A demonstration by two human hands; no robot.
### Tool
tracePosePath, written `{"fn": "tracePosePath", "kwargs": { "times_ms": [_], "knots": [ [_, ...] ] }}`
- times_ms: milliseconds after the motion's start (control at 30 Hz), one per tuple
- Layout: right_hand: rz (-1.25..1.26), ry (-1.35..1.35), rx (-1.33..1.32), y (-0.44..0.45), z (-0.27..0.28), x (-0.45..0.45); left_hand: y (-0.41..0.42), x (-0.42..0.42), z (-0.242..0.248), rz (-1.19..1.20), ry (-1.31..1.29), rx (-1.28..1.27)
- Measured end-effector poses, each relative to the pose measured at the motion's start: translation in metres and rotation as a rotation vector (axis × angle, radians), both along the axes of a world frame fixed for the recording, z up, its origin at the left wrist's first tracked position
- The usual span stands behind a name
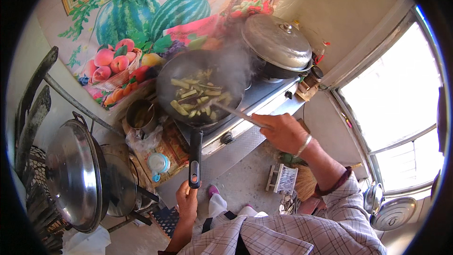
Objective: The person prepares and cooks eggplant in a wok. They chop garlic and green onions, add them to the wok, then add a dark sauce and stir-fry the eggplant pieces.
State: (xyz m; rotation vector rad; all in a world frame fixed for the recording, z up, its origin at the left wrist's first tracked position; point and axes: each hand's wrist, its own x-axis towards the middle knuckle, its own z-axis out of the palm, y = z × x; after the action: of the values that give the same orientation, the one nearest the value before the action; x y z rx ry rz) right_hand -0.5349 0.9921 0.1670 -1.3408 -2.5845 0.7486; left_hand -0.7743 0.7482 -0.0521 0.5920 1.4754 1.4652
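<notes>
A dark frying pan (pixel 166 102) sits on the gas stove, with cut pieces of green vegetable (pixel 189 94) in it and steam rising from its right side. My left hand (pixel 187 198) grips the end of the pan's black handle (pixel 195 156). In my right hand (pixel 285 131) is a metal cooking utensil (pixel 240 114), held by its shaft. Its far end reaches in among the vegetable pieces, where food and steam hide its shape. A bracelet circles my right wrist.
A large lidded pot (pixel 277 47) stands on the stove (pixel 262 104), right of the pan. Left are a small metal pot (pixel 140 115), a blue-lidded jar (pixel 158 163) and a big lidded pan (pixel 72 177). A small stool (pixel 283 179) and straw broom (pixel 306 182) are on the floor.
</notes>
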Motion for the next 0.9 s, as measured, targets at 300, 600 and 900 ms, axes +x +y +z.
{"fn": "tracePosePath", "kwargs": {
  "times_ms": [300,600,900],
  "knots": [
    [-0.232,-0.013,0.168,0.020,-0.047,-0.035,0.011,0.037,0.018,-0.162,-0.016,0.108],
    [-0.212,0.246,-0.100,-0.006,-0.084,-0.020,-0.023,0.115,0.019,-0.334,0.076,0.083],
    [-0.775,0.561,0.251,-0.303,-0.174,0.271,-0.087,0.296,0.025,-0.762,0.069,0.015]
  ]
}}
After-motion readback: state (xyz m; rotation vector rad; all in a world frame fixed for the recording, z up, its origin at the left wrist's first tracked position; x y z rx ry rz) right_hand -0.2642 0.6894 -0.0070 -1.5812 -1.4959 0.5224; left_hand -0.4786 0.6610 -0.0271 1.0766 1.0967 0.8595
